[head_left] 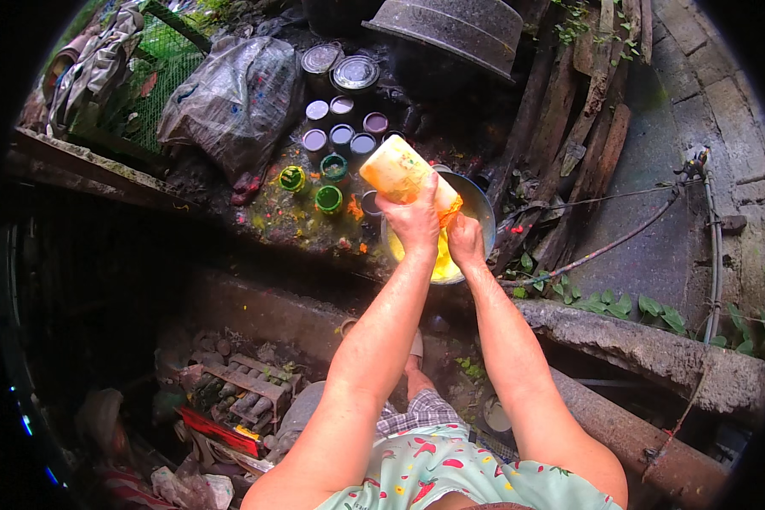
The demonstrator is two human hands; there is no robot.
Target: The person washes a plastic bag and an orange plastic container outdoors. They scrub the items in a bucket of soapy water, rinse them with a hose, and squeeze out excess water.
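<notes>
A whitish plastic container [395,167], smeared with yellow and orange, is tipped with its mouth down to the right. My left hand [415,219] is closed around its side. At the orange-coated mouth is my right hand [466,241], its fingers curled in; whatever they grip is hidden. Directly beneath both hands stands a round metal basin [488,214] with bright yellow paint [444,265] in it. Just left of the basin are small open jars, one with yellow-green paint [291,178], one teal [334,167] and one green [328,200].
Several small cans [342,136] and two larger lidded cans [355,73] stand behind the jars. A grey plastic sheet [234,98] is bundled to their left. A big dark metal tub [450,32] sits at the back. Wooden planks [569,144] and a hose [616,240] lie to the right.
</notes>
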